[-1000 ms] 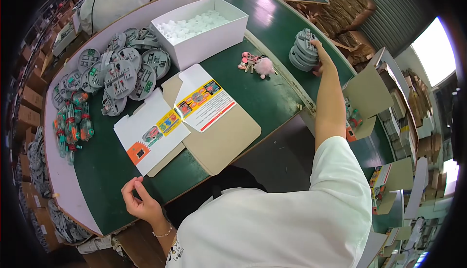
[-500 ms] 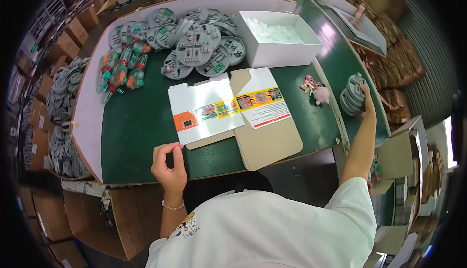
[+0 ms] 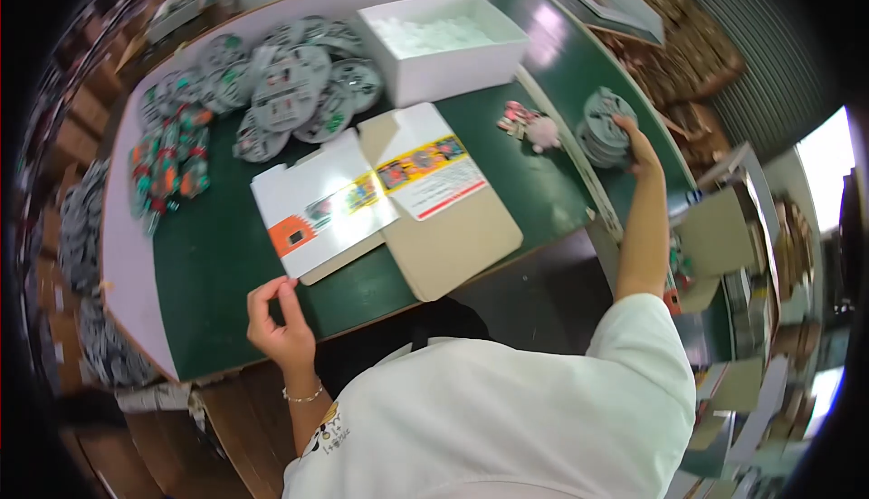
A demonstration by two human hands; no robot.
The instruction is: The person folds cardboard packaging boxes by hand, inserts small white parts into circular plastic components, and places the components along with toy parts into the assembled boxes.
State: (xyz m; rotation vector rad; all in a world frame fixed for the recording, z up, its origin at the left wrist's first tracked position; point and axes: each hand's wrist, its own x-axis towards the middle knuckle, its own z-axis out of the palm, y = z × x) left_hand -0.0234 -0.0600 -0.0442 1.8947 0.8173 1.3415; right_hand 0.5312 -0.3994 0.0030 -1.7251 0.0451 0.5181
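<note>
- Grips, at upper right of the frame, a stack of gray round discs (image 3: 597, 133) with the right hand (image 3: 639, 144), closed around the side nearest the arm; one digit visible over the upper edge, the others partly hidden.
- Curls the left hand (image 3: 281, 323), at lower left, with thumb and forefinger bent toward each other and a gap between; brings their tips to the lower corner of a printed cardboard sheet (image 3: 317, 209) (cannot tell whether pinched or merely touched).
- Seen against half a second ago: shifted left and tilted across the frame, table and all, and blurrier; kept at the same stack with the right hand, at the same corner with the left.
- Stretched out from lower right toward upper right, the right arm, nearly straight, below a white short sleeve; bent near the body at lower left, the left forearm, raised with a bracelet (image 3: 303, 397) at the wrist.
- Laid at center of the green table (image 3: 217, 295), beside the printed sheet: plain tan cardboard (image 3: 462, 250), partly beneath its white panels.
- Set at upper center: a white box (image 3: 457, 69) of small white pieces (image 3: 430, 36); heaped left of it, more gray discs (image 3: 290, 92).
- Placed between box and stack: a pink pompom (image 3: 543, 134) with keys.
</note>
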